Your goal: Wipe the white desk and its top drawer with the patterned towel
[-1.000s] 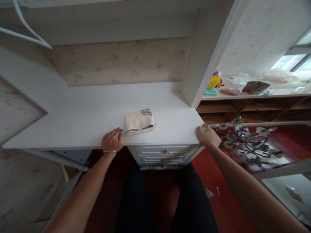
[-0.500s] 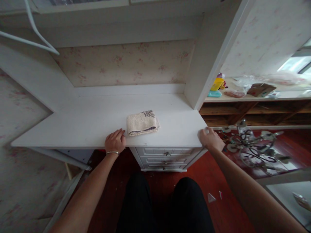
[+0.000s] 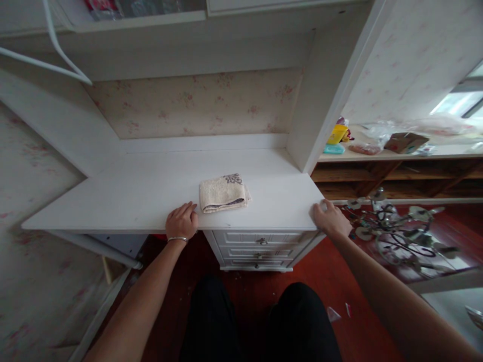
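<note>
A folded beige towel (image 3: 223, 192) with a dark flower pattern lies near the front of a white desk top (image 3: 151, 191). My left hand (image 3: 182, 221), with a metal bangle at the wrist, rests on the desk's front edge just left of the towel, fingers curled over the edge. At the desk's front right corner, my right hand (image 3: 330, 218) grips the edge. Neither hand touches the towel.
White drawers (image 3: 260, 246) sit under the desk. A white upright panel (image 3: 324, 95) rises at the desk's right. Beyond it a wooden shelf (image 3: 396, 161) carries a yellow item, a box and bags. A metal chandelier (image 3: 396, 231) lies on the red floor.
The view has tilted up a little, so the desk and hands sit slightly lower in the picture. Both hands keep their places on the desk edge.
</note>
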Available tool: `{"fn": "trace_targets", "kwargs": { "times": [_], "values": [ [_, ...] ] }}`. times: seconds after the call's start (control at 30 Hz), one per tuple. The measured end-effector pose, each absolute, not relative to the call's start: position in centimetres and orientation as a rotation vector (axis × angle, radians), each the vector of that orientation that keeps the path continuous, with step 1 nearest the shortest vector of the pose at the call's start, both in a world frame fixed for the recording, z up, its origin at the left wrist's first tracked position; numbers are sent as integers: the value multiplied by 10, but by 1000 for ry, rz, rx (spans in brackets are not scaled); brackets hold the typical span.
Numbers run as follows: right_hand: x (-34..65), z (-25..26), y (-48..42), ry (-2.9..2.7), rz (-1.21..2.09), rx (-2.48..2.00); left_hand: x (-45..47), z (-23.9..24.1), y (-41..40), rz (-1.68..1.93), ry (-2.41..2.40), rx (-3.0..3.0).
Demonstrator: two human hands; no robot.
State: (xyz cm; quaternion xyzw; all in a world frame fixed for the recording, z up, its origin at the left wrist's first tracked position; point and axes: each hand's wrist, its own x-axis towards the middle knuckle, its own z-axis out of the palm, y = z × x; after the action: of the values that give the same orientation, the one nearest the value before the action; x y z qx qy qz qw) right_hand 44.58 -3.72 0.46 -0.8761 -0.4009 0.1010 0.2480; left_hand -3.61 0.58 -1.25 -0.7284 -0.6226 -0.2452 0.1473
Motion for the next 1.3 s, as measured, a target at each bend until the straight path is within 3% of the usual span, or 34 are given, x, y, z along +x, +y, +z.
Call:
{"fn": "trace_targets", "kwargs": {
  "times": [0.13,0.27,0.4,0.63,0.93,1.3],
  "values": [
    [447,-19,-71,-863,216,-1928,-36,-11,7,-689,-1786,-2106],
    [402,-68,-132,-937,245,-1814,-35,-7,5,-658,-1788,-2117],
    [327,-99,-153,-1524,840,-1705,-34,-3,2,-612,-1810,-2112],
    [270,-73,-96,-1852,802,-2038,-34,-1,3,-562,-1825,-2122],
    [272,-64,-102,-2010,645,-2104,-34,5,3,-549,-1859,-2131],
    [273,-58,-214,-2176,664,-1950,-37,0,4,-627,-1865,-2161]
  ]
}}
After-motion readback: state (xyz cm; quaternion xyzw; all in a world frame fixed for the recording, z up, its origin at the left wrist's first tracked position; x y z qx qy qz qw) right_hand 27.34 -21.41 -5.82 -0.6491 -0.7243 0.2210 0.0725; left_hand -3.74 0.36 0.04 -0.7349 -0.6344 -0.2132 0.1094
